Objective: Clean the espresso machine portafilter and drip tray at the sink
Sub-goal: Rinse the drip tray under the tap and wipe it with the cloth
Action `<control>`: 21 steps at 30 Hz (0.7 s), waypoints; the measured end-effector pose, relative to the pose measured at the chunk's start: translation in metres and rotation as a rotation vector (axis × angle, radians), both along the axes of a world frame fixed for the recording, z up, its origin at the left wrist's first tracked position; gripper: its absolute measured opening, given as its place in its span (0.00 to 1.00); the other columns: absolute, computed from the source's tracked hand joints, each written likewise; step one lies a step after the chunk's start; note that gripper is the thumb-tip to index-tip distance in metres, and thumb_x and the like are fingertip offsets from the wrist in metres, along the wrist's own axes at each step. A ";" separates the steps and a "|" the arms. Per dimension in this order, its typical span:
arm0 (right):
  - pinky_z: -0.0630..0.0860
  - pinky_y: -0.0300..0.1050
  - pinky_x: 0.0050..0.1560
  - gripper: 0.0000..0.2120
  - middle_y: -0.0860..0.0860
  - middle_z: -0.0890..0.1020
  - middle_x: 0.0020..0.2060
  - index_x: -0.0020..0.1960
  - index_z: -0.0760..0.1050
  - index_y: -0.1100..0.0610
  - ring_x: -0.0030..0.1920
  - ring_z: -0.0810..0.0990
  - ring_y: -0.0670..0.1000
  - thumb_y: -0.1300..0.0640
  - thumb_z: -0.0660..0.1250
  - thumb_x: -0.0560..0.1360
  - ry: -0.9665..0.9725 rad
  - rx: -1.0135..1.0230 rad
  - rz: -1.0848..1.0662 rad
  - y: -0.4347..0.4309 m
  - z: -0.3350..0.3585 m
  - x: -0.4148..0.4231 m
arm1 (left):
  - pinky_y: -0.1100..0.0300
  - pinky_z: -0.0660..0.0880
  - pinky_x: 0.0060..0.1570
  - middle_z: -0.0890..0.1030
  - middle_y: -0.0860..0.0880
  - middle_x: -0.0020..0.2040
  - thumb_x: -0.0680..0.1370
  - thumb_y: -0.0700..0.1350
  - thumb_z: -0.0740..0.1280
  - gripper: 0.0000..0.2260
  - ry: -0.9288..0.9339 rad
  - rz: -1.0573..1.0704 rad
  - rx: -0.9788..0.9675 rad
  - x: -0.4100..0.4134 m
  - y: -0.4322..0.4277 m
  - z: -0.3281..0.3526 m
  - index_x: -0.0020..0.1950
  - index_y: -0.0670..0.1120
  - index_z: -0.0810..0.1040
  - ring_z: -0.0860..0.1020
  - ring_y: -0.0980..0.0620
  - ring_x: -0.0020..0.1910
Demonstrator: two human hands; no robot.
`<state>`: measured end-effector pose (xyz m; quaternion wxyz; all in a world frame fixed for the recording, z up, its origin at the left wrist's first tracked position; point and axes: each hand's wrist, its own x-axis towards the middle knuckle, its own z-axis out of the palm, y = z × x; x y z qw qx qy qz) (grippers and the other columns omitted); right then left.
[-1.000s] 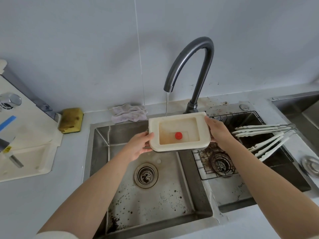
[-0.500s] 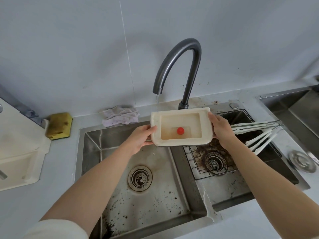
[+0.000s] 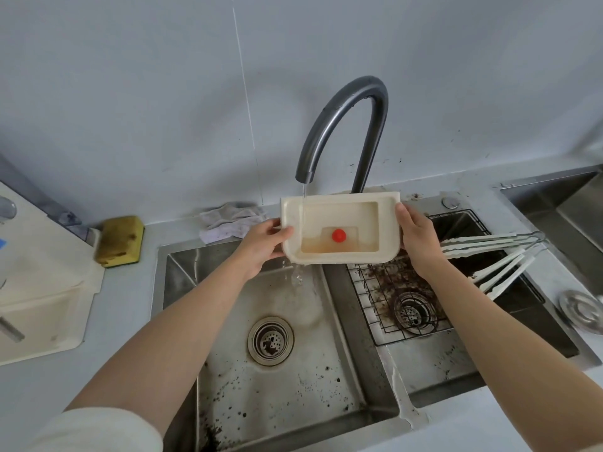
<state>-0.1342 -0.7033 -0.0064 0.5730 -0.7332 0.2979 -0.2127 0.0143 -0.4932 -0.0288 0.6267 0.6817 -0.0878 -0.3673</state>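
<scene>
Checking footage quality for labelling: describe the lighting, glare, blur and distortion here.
Head view: soft, even light, faint shadows; a pale highlight streaks the faucet; wide-angle distortion slants the wall seam; drip tray, left hand and right hand are sharp; spilling water under the tray is slightly smeared.

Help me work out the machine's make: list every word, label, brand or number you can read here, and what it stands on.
None: no text can be read in this view.
The drip tray, gripped by the left hand and the right hand, shows no print, nor does its red float.
The faucet and the sponge bear no visible marking either.
</scene>
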 end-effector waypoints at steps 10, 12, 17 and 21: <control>0.75 0.26 0.43 0.11 0.39 0.79 0.44 0.52 0.72 0.38 0.42 0.78 0.31 0.51 0.53 0.80 -0.082 -0.042 0.096 0.014 0.007 0.011 | 0.60 0.77 0.45 0.78 0.50 0.52 0.75 0.37 0.66 0.21 -0.025 0.091 -0.070 0.008 0.015 0.010 0.67 0.41 0.67 0.78 0.53 0.50; 0.76 0.27 0.43 0.11 0.38 0.80 0.43 0.51 0.72 0.38 0.43 0.78 0.32 0.51 0.53 0.80 -0.077 -0.028 0.104 0.017 0.005 0.013 | 0.60 0.77 0.45 0.78 0.51 0.51 0.75 0.37 0.67 0.21 -0.034 0.098 -0.068 0.010 0.020 0.011 0.67 0.41 0.68 0.78 0.54 0.49; 0.72 0.22 0.38 0.12 0.32 0.82 0.39 0.49 0.74 0.40 0.43 0.78 0.30 0.51 0.53 0.81 -0.078 0.054 0.070 0.027 -0.007 0.018 | 0.60 0.77 0.45 0.79 0.51 0.50 0.74 0.38 0.68 0.21 -0.104 0.074 -0.025 0.013 0.033 0.016 0.66 0.43 0.70 0.79 0.54 0.49; 0.77 0.36 0.47 0.15 0.40 0.82 0.43 0.57 0.75 0.48 0.49 0.79 0.42 0.48 0.52 0.80 -0.046 0.125 0.060 0.032 -0.026 0.024 | 0.62 0.78 0.43 0.80 0.51 0.50 0.73 0.39 0.70 0.21 -0.180 0.074 0.015 0.017 0.043 0.023 0.65 0.45 0.71 0.79 0.54 0.48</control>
